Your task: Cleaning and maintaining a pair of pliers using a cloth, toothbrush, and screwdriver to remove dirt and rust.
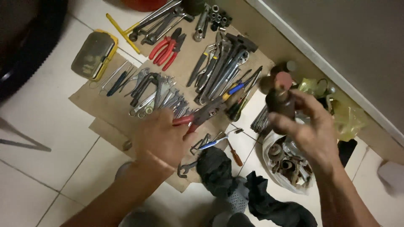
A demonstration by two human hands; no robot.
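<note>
My left hand (pixel 162 138) grips red-handled pliers (pixel 202 114) by the handles, their jaws pointing up and right over a sheet of cardboard (pixel 103 105) covered with tools. My right hand (pixel 309 130) holds up a small dark bottle with a reddish cap (pixel 281 98), blurred by motion, above a white plastic bag of rusty metal parts (pixel 288 164).
On the cardboard lie several wrenches (pixel 158 94), red pliers (pixel 168 48), files and screwdrivers (pixel 225 71), sockets (pixel 219 17) and a yellow-edged case (pixel 93 54). Black rags (pixel 235 185) lie near me on the white tile floor. A tyre (pixel 29 42) is at left, a wall (pixel 336 42) at right.
</note>
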